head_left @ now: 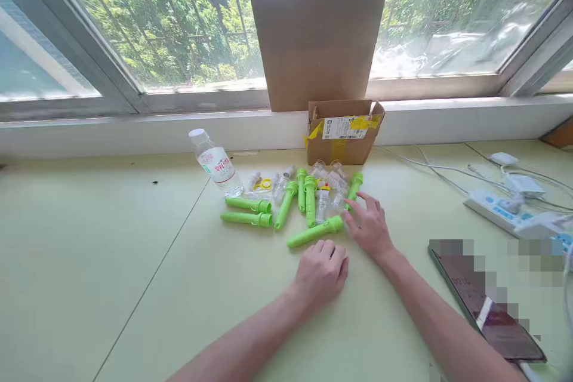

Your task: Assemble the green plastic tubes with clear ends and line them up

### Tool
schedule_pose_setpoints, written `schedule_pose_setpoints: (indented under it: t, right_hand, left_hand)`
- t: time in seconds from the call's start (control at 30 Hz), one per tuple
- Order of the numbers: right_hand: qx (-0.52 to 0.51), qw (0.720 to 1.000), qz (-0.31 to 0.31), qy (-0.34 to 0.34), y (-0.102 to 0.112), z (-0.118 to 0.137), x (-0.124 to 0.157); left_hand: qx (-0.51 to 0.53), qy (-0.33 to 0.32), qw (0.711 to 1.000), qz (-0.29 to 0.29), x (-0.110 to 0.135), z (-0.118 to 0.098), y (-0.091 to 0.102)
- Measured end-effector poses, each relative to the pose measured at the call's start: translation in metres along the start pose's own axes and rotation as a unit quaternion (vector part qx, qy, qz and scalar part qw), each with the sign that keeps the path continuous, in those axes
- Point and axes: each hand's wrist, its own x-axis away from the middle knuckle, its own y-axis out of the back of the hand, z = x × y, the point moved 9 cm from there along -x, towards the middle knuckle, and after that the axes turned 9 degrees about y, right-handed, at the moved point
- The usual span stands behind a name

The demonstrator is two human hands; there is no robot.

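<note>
My left hand (320, 268) rests palm down on the table, its fingers curled under, just below a green plastic tube (316, 233) that lies slanted. Nothing shows in it, though its underside is hidden. Thumb and fingers apart, my right hand (369, 224) reaches to the lower end of another green tube (356, 185); I cannot tell if it touches. Several more green tubes with threaded ends lie to the left, one of them a tube (248, 205) near the bottle. Among them are clear plastic cups (335, 180) and a small yellow ring piece (265, 184).
A water bottle (217, 167) stands left of the pile. Behind it all, an open cardboard box (342, 140) sits against the sill. On the right are a power strip (492, 212) with white cables and a phone (487, 304) beside my right forearm.
</note>
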Motion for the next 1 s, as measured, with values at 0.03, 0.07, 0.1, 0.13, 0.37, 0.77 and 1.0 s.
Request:
schedule_pose_setpoints:
  t: [0.03, 0.07, 0.1, 0.13, 0.37, 0.77, 1.0]
  right_hand:
    - [0.0, 1.0, 0.002, 0.005, -0.001, 0.001, 0.0]
    - [0.001, 1.0, 0.004, 0.009, -0.003, 0.002, 0.0]
    - [0.002, 1.0, 0.006, 0.014, -0.004, 0.003, 0.0]
    - [0.003, 1.0, 0.008, 0.017, -0.005, 0.004, 0.0]
    - [0.013, 0.999, 0.033, 0.028, -0.011, 0.007, 0.001]
    - [-0.003, 0.999, 0.041, 0.002, -0.014, 0.001, 0.003]
    - [-0.001, 1.0, 0.027, 0.004, -0.013, -0.001, 0.005]
  left_hand:
    - [0.001, -0.001, 1.0, -0.003, 0.0, 0.0, 0.001]
    - [0.002, -0.002, 1.0, -0.005, 0.0, 0.0, 0.001]
    - [0.003, -0.004, 1.0, -0.006, 0.0, -0.001, 0.001]
    - [0.004, -0.005, 1.0, -0.006, 0.0, -0.001, 0.001]
    - [0.002, -0.017, 1.0, 0.026, 0.001, -0.003, -0.004]
    - [-0.016, -0.023, 0.997, 0.073, 0.003, -0.004, -0.013]
    - [-0.013, -0.02, 0.996, 0.089, 0.002, -0.003, -0.016]
